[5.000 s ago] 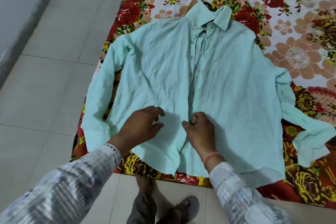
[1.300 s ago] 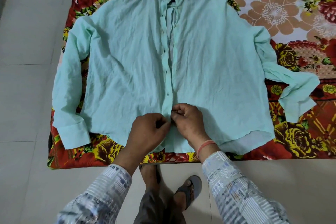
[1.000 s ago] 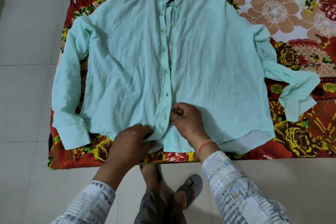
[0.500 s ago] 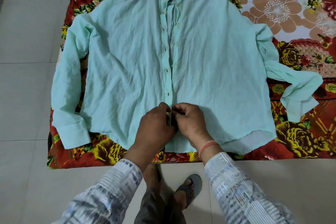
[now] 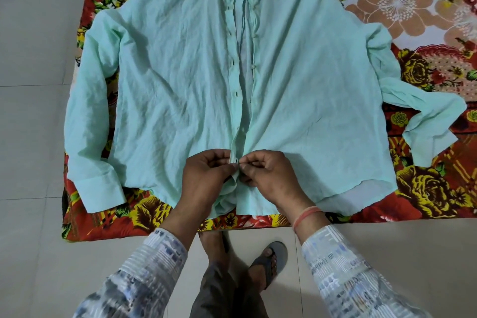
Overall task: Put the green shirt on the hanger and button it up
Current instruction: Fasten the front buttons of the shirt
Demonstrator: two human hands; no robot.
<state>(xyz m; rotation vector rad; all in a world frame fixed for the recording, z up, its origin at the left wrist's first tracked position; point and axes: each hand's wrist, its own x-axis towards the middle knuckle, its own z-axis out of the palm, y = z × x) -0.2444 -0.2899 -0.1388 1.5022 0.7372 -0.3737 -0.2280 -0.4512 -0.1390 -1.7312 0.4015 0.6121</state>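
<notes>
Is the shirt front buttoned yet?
Open: the green shirt gaps along the chest; left hand and right hand pinch its edges near the hem.

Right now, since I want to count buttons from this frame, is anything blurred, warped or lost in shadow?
Head view: the green shirt and its placket buttons are sharp and evenly lit, without glare; the left hand and right hand throw only soft shadows on the cloth; in the same head view the patterned sleeves at the bottom edge are smeared by blur.
</notes>
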